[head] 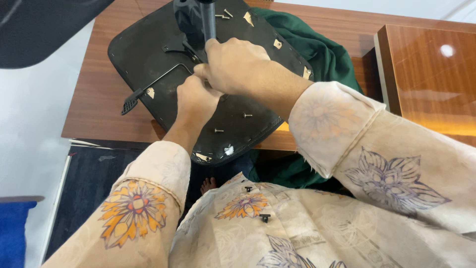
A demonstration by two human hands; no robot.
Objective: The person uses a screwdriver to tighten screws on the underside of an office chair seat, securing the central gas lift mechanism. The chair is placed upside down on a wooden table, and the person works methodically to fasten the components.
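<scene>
Crowding seat underside [158, 54]: screws [218, 130], green cloth [322, 49]

Looks like an office or a furniture workroom, judging by the brown wood-grain desk [94, 94] with a glossy wooden cabinet [426, 74] standing beside it. Suggested further by the upturned black chair seat [158, 49] lying on the desk with loose screws [247, 115] across its underside, the dark mesh chair back [39, 25] at the upper left, and the pale smooth floor [25, 124] with a dark mat [89, 183] below the desk edge. Green cloth [322, 49] bunched under the seat.
</scene>
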